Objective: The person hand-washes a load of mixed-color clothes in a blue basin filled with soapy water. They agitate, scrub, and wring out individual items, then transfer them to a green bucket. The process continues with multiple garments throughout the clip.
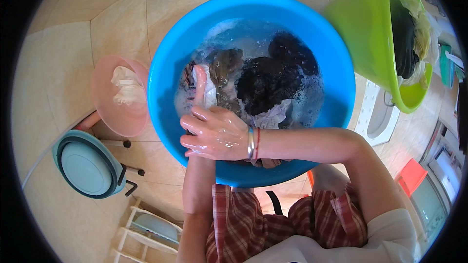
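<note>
Blue plastic first: we've got a big round basin [340, 85], smooth-walled and shiny, holding cloudy, sudsy water with the laundry half sunk in it. Our left hand [200, 87] is mostly hidden; one slick digit shows, lying straight against a white cloth [211, 90] on the basin's left side, and we honestly can't tell whether the rest of those fingers are closed on it. Our right hand [217, 132] lies across the left wrist, fingers spread and bent, wet and shiny with suds, though we can't tell how hard they're squeezing. Handling-wise, we'd guess that white piece is thin, limp and slippery, so a bunched handful beats pinching an edge. The dark cloth [265, 80] in the middle looks bulkier, all soft lumps and folds, and it's probably the heavy one with all that water; we'd get both hands under the bulk. Just left of it, the brown cloth [226, 65] looks thin and crumpled, pretty floppy too. Nothing in there seems fragile, just soapy. Outside, the lime-green bucket [358, 29] is smooth, tapered plastic, and the pink tub [132, 121] looks thinner and slightly see-through.
</note>
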`<state>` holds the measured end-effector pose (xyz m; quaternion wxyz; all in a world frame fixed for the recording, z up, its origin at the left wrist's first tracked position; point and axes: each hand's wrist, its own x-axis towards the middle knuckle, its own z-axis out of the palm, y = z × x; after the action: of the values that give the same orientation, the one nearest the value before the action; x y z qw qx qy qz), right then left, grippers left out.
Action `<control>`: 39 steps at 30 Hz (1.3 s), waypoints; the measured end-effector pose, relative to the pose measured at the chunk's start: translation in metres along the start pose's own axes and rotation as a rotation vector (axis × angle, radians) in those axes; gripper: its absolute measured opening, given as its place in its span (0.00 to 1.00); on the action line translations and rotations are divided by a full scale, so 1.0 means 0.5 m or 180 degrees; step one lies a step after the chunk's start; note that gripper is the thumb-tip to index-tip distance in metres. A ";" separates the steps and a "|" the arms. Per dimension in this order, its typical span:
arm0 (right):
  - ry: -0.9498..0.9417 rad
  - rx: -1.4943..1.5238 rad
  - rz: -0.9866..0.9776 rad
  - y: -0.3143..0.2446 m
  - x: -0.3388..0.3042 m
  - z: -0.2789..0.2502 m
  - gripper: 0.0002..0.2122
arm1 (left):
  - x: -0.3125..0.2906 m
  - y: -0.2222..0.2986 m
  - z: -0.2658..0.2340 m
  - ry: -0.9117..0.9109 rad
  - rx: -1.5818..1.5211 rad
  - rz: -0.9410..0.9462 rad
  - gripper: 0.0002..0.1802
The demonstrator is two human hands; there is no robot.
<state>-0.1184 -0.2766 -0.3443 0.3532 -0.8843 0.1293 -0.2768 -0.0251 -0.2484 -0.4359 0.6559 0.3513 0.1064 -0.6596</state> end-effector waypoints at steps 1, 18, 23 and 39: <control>-0.0008 -0.0023 -0.0014 0.000 0.010 0.003 0.10 | -0.002 0.001 -0.010 0.0002 -0.0105 0.0046 0.28; 0.0129 -0.0849 0.3048 0.365 -0.065 -0.059 0.21 | -0.016 0.018 0.055 0.0713 0.0602 0.0481 0.36; -0.0455 -0.1602 0.1713 0.362 -0.131 -0.040 0.18 | 0.011 0.031 0.017 0.0725 0.0412 0.0211 0.38; 0.0004 -0.0038 -0.0096 -0.010 0.007 0.009 0.07 | 0.012 0.041 0.028 0.0592 0.0327 -0.0099 0.28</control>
<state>-0.1125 -0.2720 -0.3423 0.3436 -0.8880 0.1178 -0.2818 -0.0100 -0.2640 -0.4227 0.6139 0.4426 0.1383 -0.6388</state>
